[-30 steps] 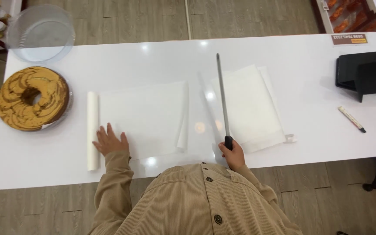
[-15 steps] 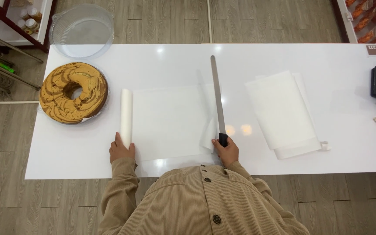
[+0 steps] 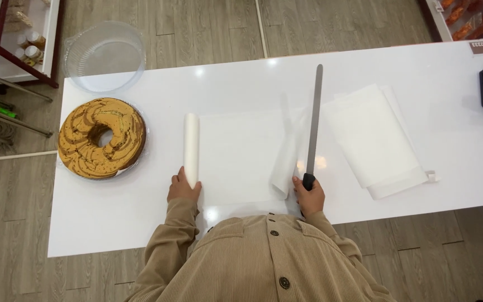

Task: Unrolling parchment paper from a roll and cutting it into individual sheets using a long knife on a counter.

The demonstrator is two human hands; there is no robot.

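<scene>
Since half a second ago the left hand (image 3: pixel 183 189) has kept to the near end of the paper roll (image 3: pixel 191 149), and the knife (image 3: pixel 313 127) has held its line; little else on the table has shifted.

Left hand: fingers on the roll's near end, touching it. Whether they clasp it or only press it flat, I cannot tell from above.

Right hand (image 3: pixel 309 196): clenched on the knife's dark handle. Long blade lies flat, pointing away from the person, along the right edge of the unrolled sheet (image 3: pixel 238 154). That edge curls up just left of the blade.

Sheet spreads between roll and knife, on the white table (image 3: pixel 141 218).

Right of the knife: stack of cut paper sheets (image 3: pixel 375 140), slightly askew, apart from the blade.

Left of the roll: marbled ring cake (image 3: pixel 102 138) on its base, near the table's left edge. Clear plastic dome lid (image 3: pixel 104 56) overhangs the far left corner.
</scene>
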